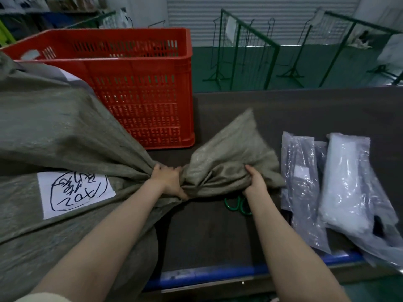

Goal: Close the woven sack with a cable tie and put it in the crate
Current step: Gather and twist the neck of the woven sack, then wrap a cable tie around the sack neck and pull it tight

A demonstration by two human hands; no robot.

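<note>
L hand (169, 180) is clamping the woven sack (72, 136) neck, R hand (255, 182) pinching the flared mouth rightward; crate (139, 88) is sitting behind-left, prob. no tie on yet.

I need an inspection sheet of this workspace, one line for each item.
Surface: dark table with a blue front edge.
Job's things: grey-green woven sack, neck bunched, paper label on it; red crate behind it; no cable tie recognised.
Clutter: plastic bags at right; green-handled scissors partly under the sack's loose end.
Hands: left hand grips the sack's neck; right hand grips the loose end.
Cables: nothing seen.
Surroundings: green metal racks, green floor, shutter wall.
</note>
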